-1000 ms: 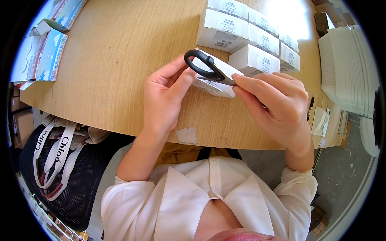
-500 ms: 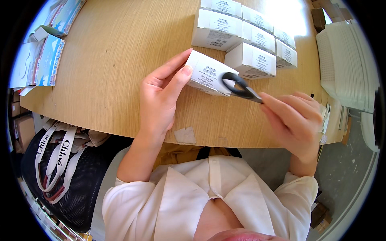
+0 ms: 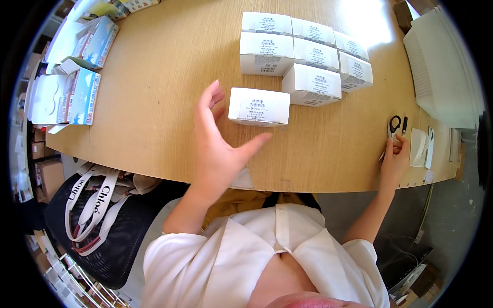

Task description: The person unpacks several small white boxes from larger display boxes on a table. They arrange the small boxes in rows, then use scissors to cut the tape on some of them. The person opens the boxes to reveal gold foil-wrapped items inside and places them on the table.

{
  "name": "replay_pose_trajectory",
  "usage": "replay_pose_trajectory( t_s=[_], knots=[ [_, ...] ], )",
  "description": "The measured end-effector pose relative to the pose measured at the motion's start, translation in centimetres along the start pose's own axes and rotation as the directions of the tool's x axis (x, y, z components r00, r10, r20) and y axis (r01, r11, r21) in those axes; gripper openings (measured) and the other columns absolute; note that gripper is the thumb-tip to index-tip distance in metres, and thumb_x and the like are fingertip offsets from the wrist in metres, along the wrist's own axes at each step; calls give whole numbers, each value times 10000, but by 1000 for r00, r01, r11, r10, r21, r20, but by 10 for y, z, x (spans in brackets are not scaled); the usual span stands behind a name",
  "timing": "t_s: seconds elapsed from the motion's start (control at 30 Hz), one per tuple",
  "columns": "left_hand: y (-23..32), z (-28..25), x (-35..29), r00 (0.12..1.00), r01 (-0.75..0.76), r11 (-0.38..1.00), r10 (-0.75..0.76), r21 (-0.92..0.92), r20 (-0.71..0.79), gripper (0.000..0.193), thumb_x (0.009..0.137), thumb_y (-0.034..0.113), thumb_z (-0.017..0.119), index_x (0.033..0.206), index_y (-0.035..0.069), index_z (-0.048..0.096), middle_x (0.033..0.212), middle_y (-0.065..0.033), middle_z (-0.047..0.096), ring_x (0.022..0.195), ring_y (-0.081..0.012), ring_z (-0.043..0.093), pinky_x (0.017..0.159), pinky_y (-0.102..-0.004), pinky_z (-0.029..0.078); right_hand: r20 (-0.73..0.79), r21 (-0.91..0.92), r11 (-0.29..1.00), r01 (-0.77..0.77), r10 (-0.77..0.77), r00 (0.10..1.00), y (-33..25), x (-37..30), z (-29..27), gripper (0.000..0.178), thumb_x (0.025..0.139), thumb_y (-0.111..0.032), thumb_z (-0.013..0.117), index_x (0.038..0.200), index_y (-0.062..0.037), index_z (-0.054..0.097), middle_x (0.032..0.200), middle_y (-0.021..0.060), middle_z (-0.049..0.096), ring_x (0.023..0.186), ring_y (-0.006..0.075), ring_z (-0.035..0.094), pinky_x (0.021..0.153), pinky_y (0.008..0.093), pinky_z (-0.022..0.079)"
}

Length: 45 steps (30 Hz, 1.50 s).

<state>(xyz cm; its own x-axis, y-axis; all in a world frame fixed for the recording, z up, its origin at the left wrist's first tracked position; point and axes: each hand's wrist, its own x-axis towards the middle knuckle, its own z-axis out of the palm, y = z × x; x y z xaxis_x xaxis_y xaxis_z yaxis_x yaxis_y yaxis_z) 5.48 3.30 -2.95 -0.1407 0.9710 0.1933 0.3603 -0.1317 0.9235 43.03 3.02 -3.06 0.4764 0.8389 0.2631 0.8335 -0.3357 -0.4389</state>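
Head view: black-handled scissors (image 3: 393,129) are pinched by the right hand (image 3: 394,159) on the table (image 3: 154,102); the left hand (image 3: 218,149), spread, is held beside a white cardboard box (image 3: 259,106).

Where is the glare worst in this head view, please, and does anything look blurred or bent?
Head view: sunlight washes out the wooden table at the top right; the raised left hand looks slightly soft; table edges bow toward the dark circular rim.
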Motion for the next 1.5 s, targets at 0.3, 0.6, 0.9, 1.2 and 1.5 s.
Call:
replay_pose_trajectory(
  t_s=[0.3, 0.6, 0.9, 1.2, 1.5],
  knots=[
    [18, 34, -13, 981, -90, 960, 131, 264, -144, 1111, 655, 195, 871, 1433, -58, 118, 1350, -244, 316, 1237, -370, 388, 1040, -435, 344, -137, -100, 908, 408, -419, 898, -46, -16, -4, 190, 880, -105, 631, 1047, -15, 632, 935, 130, 616, 849, 290, 609, 745, 355, 494],
    [21, 12, -15, 961, -248, 957, 263, 148, -85, 936, 634, 3, 785, 1402, -5, 250, 1375, -197, 413, 1265, -323, 431, 1052, -403, 352, 28, 787, 416, 455, -761, 648, -161, -57, -5, 395, 755, 40, 710, 1135, -33, 634, 1100, 147, 636, 988, 286, 630, 821, 339, 522],
    [30, 4, -25, 908, -418, 891, 408, 176, 95, 859, 572, -56, 772, 1347, 19, 409, 1336, -181, 472, 1232, -350, 472, 1014, -425, 408, 141, 857, 437, 273, -709, 691, -172, -74, 9, 513, 739, -15, 742, 1227, -34, 583, 1072, 154, 662, 940, 276, 658, 795, 348, 542],
    [25, 11, -24, 840, -542, 797, 523, 268, 144, 815, 562, -61, 801, 1304, 2, 470, 1297, -189, 506, 1196, -370, 509, 990, -446, 446, 192, 836, 485, 256, -696, 692, -164, -76, 8, 533, 734, -12, 730, 1242, -17, 566, 1068, 176, 655, 894, 284, 659, 744, 338, 538],
    [20, 15, -20, 819, -571, 779, 558, 258, 130, 861, 529, -62, 807, 1313, -6, 456, 1277, -175, 509, 1194, -376, 504, 994, -457, 457, 129, 732, 525, 435, -733, 668, -165, -75, 9, 655, 682, -39, 722, 1302, -42, 512, 1016, 179, 654, 803, 308, 651, 673, 359, 541]
  ],
)
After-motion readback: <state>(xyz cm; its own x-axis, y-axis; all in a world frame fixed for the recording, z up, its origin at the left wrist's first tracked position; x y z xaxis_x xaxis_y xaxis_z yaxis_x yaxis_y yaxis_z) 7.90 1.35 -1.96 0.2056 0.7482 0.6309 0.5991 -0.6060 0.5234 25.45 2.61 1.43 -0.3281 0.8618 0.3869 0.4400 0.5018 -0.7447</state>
